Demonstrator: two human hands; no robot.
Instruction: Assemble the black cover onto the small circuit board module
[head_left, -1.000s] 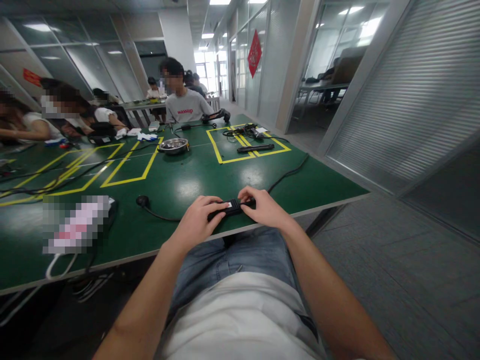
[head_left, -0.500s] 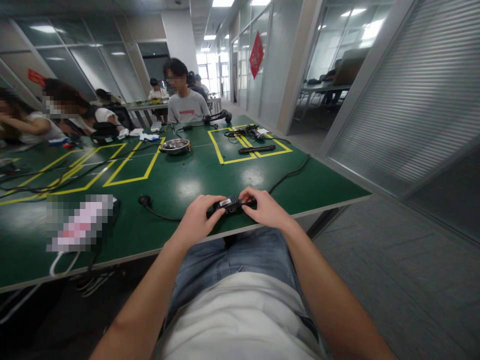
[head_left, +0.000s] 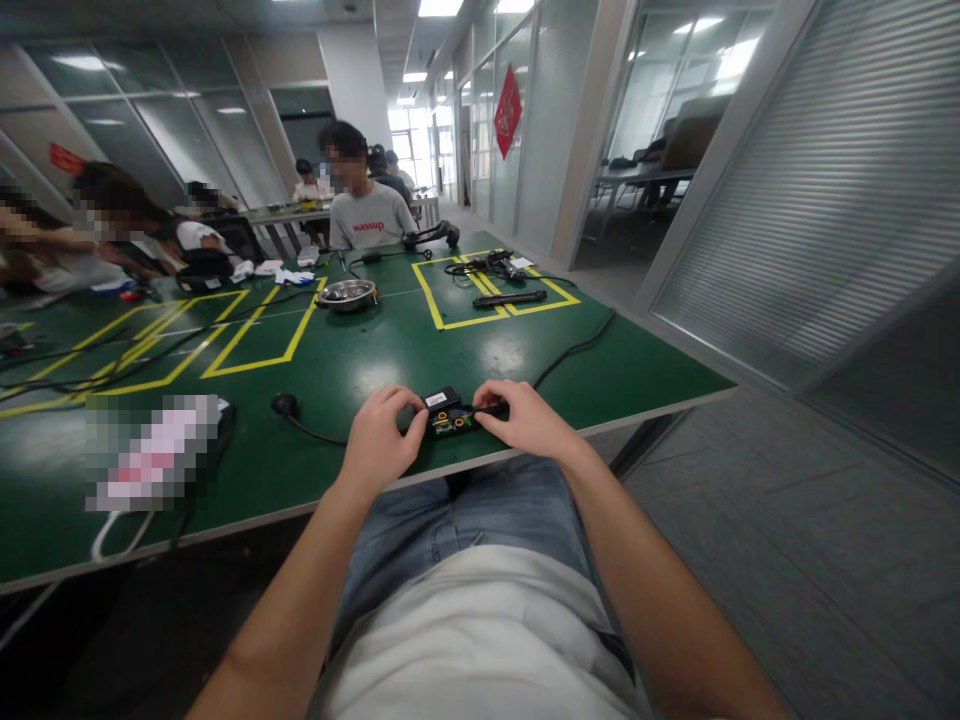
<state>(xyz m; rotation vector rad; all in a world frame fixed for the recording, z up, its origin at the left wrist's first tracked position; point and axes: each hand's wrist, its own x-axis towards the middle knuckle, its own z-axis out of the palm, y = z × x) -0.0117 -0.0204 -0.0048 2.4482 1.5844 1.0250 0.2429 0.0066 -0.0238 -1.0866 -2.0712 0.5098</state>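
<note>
Near the table's front edge lies a small black power adapter (head_left: 450, 422), its circuit board with colored parts showing. A black cover (head_left: 440, 399) with a white label stands raised along the far side of the board. My left hand (head_left: 385, 432) pinches the left end of the adapter between thumb and fingers. At its right end, my right hand (head_left: 517, 412) grips the black cable (head_left: 574, 350) where it meets the casing. Another cable runs left from the adapter to a black plug (head_left: 285, 404) on the table.
The green table (head_left: 360, 360) bears a metal bowl (head_left: 347, 294), a black bar (head_left: 510, 299) and tangled cables inside yellow tape. A pixelated pinkish item (head_left: 157, 450) lies at the left. A person (head_left: 367, 215) sits across, with others at the left.
The black cover has come up off the adapter and tilted away, exposing the circuit board. My left hand has shifted slightly left, while my right hand has stayed by the cable end.
</note>
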